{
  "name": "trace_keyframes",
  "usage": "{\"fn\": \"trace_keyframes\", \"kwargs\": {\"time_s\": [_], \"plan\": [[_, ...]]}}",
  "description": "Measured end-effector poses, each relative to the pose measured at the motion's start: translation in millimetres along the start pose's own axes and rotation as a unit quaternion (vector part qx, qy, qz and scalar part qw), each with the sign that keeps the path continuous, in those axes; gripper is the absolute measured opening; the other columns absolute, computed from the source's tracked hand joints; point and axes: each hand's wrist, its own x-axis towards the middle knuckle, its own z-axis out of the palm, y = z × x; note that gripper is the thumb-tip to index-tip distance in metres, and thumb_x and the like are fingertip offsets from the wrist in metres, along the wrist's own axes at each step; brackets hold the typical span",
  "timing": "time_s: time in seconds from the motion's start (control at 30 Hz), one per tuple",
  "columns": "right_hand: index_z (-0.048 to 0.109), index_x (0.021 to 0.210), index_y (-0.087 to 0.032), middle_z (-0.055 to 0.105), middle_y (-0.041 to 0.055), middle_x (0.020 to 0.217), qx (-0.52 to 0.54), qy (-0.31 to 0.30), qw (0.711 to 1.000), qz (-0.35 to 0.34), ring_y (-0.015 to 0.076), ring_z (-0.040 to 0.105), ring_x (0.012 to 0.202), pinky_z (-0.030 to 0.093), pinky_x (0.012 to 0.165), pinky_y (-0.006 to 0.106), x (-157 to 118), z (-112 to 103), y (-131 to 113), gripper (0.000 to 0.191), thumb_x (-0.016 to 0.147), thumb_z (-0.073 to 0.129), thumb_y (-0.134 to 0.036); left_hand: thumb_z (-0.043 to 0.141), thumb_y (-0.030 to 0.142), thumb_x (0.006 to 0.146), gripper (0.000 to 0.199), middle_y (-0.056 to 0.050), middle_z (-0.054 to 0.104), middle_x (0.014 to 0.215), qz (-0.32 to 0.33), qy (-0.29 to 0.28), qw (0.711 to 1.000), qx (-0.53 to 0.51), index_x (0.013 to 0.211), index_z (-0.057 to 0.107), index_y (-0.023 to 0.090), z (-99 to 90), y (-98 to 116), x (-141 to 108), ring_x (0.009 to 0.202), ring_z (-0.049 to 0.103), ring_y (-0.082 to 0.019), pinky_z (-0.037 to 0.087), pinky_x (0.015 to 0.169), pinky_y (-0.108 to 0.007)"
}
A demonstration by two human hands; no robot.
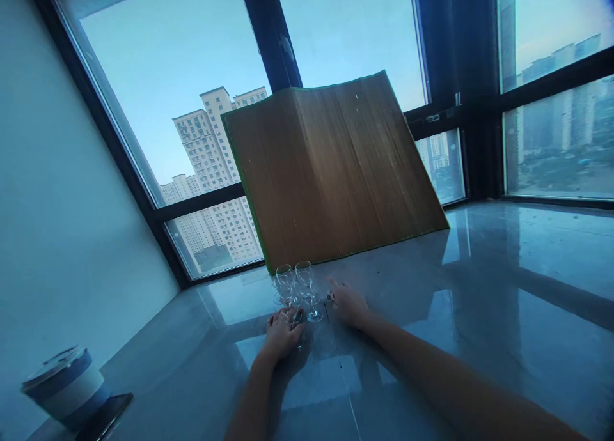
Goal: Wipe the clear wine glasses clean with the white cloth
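Observation:
Several small clear stemmed glasses [304,276] stand close together on the glossy floor, near the bottom edge of a brown mat. Their outlines overlap, so I cannot tell whether some are stacked. My left hand [283,333] is at the near left side of the group, its fingers closed round another stemmed glass that they mostly hide. Just right of the group, my right hand [350,305] is low over the floor with its index finger stretched out. It seems to hold nothing. The nearest glass foot [314,316] lies between the two hands.
The brown mat [336,179] with a green edge leans against the dark-framed windows. At the lower left, a lidded cup [71,390] stands beside or on a dark flat object [112,415]. A pale wall [62,192] rises on the left.

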Motion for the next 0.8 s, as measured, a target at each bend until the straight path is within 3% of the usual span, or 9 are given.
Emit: {"fn": "trace_keyframes", "kwargs": {"time_s": [0.7,0.8], "plan": [[0.038,0.154,-0.019,0.070,0.0119,0.120,0.001,-0.019,1.000,-0.001,0.0272,0.057,0.117,0.042,0.083,0.031,-2.7,-6.6,-0.3,0.062,0.093,0.046,-0.017,0.052,0.040,0.093,0.051,-0.007,0.048,0.157,0.006,-0.012,1.000,0.011,0.143,0.057,0.028,-3.5,5.6,-3.0,0.149,0.034,-0.028,0.018,0.123,-0.045],[0.039,0.154,-0.018,0.070,0.0123,0.120,0.009,-0.011,1.000,0.002,0.0273,0.058,0.116,0.042,0.084,0.031,-3.1,-7.6,-2.1,0.061,0.094,0.051,-0.024,0.052,0.039,0.093,0.050,-0.006,0.050,0.155,0.006,-0.009,1.000,0.010,0.142,0.058,0.029,-4.1,5.6,-3.7,0.148,0.035,-0.028,0.019,0.123,-0.047]]}}
